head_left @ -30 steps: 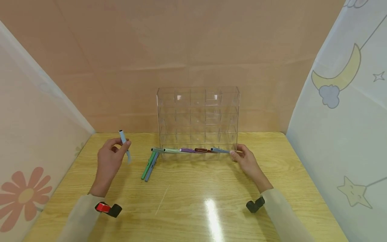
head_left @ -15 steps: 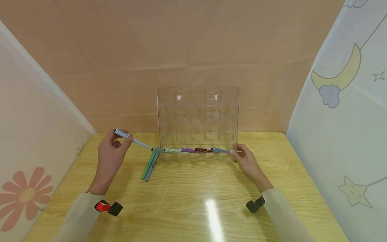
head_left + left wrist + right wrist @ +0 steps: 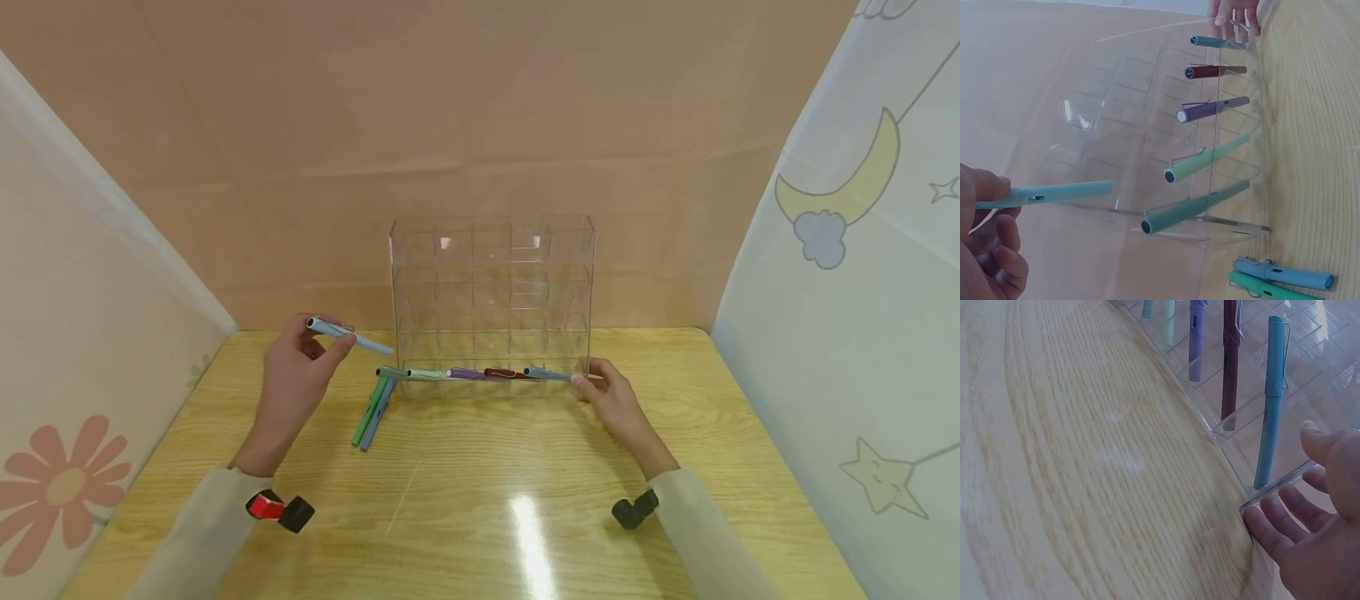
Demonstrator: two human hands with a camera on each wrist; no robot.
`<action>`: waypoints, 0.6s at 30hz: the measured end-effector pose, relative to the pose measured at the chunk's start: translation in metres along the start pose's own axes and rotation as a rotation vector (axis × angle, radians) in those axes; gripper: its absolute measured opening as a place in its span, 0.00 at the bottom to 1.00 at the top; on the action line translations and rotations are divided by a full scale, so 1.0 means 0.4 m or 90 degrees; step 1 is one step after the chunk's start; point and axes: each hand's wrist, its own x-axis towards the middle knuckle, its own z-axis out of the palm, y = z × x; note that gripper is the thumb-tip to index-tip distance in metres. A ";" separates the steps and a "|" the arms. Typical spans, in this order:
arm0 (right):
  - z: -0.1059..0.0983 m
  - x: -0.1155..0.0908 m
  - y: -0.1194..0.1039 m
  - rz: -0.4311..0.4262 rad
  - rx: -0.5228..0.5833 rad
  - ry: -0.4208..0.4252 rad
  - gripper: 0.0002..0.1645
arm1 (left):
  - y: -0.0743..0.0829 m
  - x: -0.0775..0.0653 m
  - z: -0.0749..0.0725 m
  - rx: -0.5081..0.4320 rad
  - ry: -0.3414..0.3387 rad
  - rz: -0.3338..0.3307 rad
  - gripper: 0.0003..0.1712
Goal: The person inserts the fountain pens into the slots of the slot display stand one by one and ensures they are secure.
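My left hand (image 3: 296,383) pinches a light blue pen (image 3: 360,340) between thumb and fingers. Its tip points right, beside the left side of a clear compartment rack (image 3: 392,292). Along the rack's bottom row lie a grey-green pen (image 3: 1191,209), a pale green pen (image 3: 1204,161), a purple pen (image 3: 1213,110), a dark red pen (image 3: 1216,71) and a blue pen (image 3: 1270,400). At the rack's lower right corner, my right hand (image 3: 615,400) holds the side panel, thumb on one face and fingers on the other.
On the wooden table (image 3: 465,492), a green pen (image 3: 367,417) and a blue-grey pen (image 3: 377,417) lie side by side at the rack's left front corner. A peach backdrop (image 3: 487,108) rises behind. Patterned cloth walls (image 3: 810,350) stand at both sides.
My left hand has swung the light blue pen from nearly upright to slanting rightward, then shifted it right toward the rack. My right hand and the rack have stayed put.
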 end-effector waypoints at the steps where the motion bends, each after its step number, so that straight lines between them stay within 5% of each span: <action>1: 0.000 0.000 0.001 0.000 -0.001 0.000 0.40 | 0.005 0.001 0.004 0.001 0.000 0.003 0.16; 18: -0.001 -0.004 -0.004 0.001 0.004 0.000 0.40 | 0.079 0.050 0.102 -0.074 -0.053 0.067 0.16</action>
